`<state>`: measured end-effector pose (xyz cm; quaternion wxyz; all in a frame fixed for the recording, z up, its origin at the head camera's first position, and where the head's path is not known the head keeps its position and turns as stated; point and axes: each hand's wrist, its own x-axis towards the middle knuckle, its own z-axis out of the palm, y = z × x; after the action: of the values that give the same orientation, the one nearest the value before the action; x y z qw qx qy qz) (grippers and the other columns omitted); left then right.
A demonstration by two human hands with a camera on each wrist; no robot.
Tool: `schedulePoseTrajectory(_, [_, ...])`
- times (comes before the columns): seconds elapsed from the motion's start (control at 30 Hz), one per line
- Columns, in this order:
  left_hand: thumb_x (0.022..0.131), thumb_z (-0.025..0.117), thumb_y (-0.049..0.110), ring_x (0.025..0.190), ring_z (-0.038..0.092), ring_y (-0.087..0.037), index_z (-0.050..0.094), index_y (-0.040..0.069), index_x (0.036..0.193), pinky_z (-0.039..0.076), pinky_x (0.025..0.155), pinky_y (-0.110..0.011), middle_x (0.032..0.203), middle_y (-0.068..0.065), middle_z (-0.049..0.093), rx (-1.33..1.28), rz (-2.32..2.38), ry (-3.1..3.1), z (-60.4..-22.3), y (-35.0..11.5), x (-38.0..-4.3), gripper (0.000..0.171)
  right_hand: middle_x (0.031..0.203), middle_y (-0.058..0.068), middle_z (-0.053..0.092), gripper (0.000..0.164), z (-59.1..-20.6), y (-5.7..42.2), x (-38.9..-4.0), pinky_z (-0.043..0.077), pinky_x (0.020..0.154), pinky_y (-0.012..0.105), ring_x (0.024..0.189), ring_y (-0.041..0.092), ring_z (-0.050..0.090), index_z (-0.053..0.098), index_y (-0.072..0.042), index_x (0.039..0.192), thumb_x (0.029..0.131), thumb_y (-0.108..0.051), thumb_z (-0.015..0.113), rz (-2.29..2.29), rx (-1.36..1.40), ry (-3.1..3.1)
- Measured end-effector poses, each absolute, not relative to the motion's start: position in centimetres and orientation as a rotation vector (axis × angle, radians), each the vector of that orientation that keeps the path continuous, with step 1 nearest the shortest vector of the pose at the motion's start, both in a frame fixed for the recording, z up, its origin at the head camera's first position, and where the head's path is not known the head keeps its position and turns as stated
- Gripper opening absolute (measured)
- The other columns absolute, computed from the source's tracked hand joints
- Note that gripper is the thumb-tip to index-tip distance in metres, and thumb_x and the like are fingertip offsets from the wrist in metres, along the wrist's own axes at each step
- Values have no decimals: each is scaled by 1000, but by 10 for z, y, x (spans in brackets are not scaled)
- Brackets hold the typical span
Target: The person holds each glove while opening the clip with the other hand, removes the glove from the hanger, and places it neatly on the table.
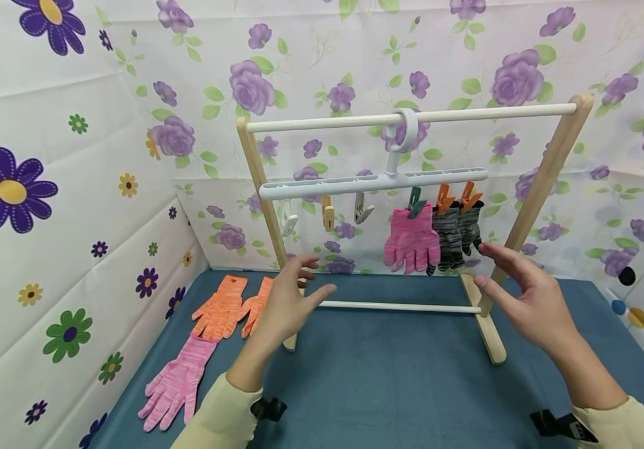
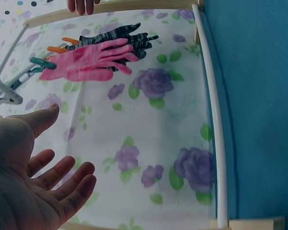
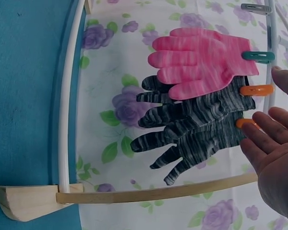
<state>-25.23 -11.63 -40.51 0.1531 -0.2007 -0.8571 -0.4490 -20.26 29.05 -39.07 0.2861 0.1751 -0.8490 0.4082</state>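
A purple-flowered cloth backdrop (image 1: 310, 68) stands behind a blue-covered table (image 1: 400, 380). On the table stands a wooden drying rack (image 1: 548, 159), its white top rail running left to right. From the rail hangs a pale grey clip hanger (image 1: 350, 184) by its looped hook; its long bar runs roughly along the rail, the left end lower in the head view.

The left hand (image 1: 288, 299) is raised in front of the rack's left post, fingers loosely bent, thumb spread wide of them. The right hand (image 1: 535, 296) is raised beside the right post, fingers towards the hanging gloves, thumb likewise well apart; whether its fingertips touch them I cannot tell.

Under the hanger's right half, fingers down, hang a pink knit glove (image 1: 411, 240) on a green clip (image 1: 416, 202) and two black-and-grey knit gloves (image 1: 447, 240) on orange clips (image 1: 444, 199). Two orange gloves (image 1: 222, 305) lie at the table's left, next to a flat pink glove (image 1: 178, 383), fingers towards the wearer. White (image 1: 289, 224), tan (image 1: 328, 215) and grey clips (image 1: 362, 211) hang under the left half.
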Motion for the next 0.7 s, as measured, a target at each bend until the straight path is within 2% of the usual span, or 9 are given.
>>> schedulePoseTrajectory(0.27, [97,83,28,118,65,-28,57,11,146,54,100,-50,133,-7,62,-661,-1424,-2390,-400,-91,-261,58,150,10,60,65,-383,288,-203,37,105,7,137,-7,49,55,-21,156,98,-5,78,1075,501,-2267])
schedulePoseTrajectory(0.57, [97,83,27,118,66,-29,57,9,146,54,102,-48,134,-7,64,-695,-1517,-2366,-390,-59,-268,58,149,11,61,65,-378,284,-208,37,105,7,137,-6,49,58,-17,154,94,-5,82,1059,522,-2247])
schedulePoseTrajectory(0.7, [97,82,27,120,65,-30,56,9,146,53,103,-51,135,-9,63,-720,-1559,-2356,-386,-48,-274,58,150,10,60,66,-377,283,-211,37,105,7,138,-4,50,57,-16,154,94,-4,82,1044,522,-2245])
